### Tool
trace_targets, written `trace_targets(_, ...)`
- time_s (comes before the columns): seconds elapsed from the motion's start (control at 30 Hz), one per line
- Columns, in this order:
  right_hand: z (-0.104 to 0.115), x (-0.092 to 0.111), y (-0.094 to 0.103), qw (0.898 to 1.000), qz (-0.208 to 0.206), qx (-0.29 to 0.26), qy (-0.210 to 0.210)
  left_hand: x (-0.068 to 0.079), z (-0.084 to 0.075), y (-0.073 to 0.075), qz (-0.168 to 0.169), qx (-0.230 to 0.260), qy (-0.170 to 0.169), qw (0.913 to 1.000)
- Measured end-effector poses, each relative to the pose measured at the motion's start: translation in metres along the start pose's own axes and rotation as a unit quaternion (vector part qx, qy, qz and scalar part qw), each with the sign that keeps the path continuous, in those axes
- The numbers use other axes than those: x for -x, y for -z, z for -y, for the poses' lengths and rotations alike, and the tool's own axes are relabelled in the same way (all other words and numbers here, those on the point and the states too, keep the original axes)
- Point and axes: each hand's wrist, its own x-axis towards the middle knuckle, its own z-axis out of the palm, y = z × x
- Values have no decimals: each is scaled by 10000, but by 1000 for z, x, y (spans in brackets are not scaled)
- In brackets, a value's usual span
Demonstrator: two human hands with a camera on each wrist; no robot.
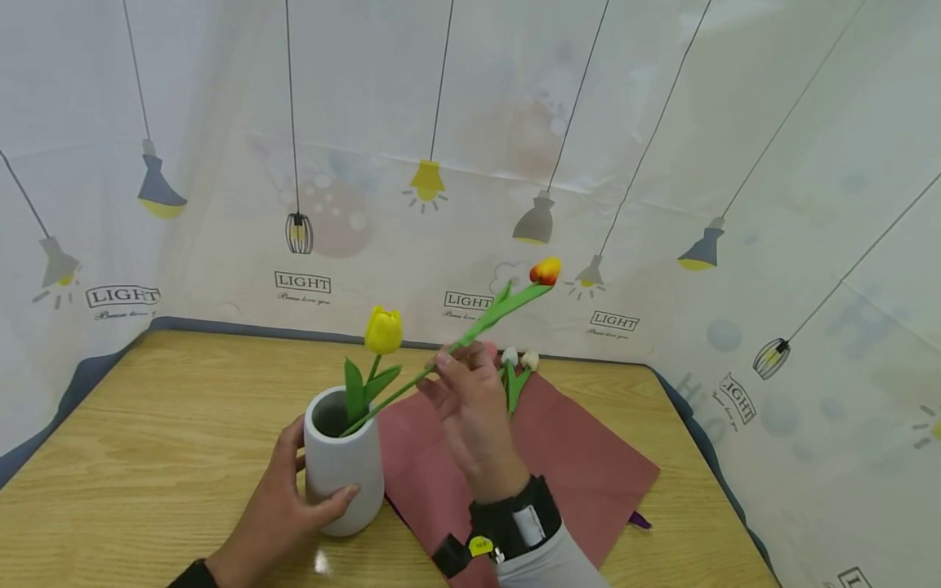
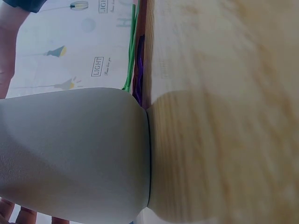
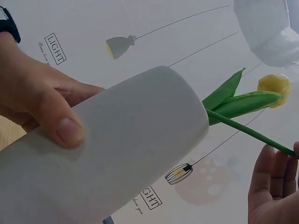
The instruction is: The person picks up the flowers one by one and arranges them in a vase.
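A white vase (image 1: 344, 482) stands upright on the table, and my left hand (image 1: 283, 498) grips its side, thumb across the front. One yellow tulip (image 1: 384, 330) with green leaves stands in the vase. My right hand (image 1: 470, 408) pinches the stem of an orange-red tulip (image 1: 545, 271), which slants up to the right. The lower end of that stem is at the vase mouth; its tip is hidden inside. In the right wrist view the slanting stem (image 3: 252, 133) crosses the vase rim, and fingers of my right hand (image 3: 275, 184) hold it.
Dusky pink wrapping paper (image 1: 581, 457) lies right of the vase, partly under my right arm. White tulips (image 1: 518, 363) with green leaves lie at its far edge. A purple ribbon end (image 1: 640, 520) pokes out at the right. Behind the wooden table (image 1: 184, 408) hangs a lamp-printed sheet (image 1: 470, 98).
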Motion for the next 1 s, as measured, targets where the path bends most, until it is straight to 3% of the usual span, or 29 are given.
trace_targets(0.37, -5, 6, -14, 9959, 208, 869, 162, 0, 0, 0, -25, -50, -17, 10000)
trace_targets(0.63, -4, 7, -16, 9912, 404, 1180, 447, 0, -1, 1, -28, -138, -47, 9999)
trace_targets(1.0, -12, 11, -19, 9812, 727, 1732, 442, 0, 0, 0, 7, -254, -6, 9997)
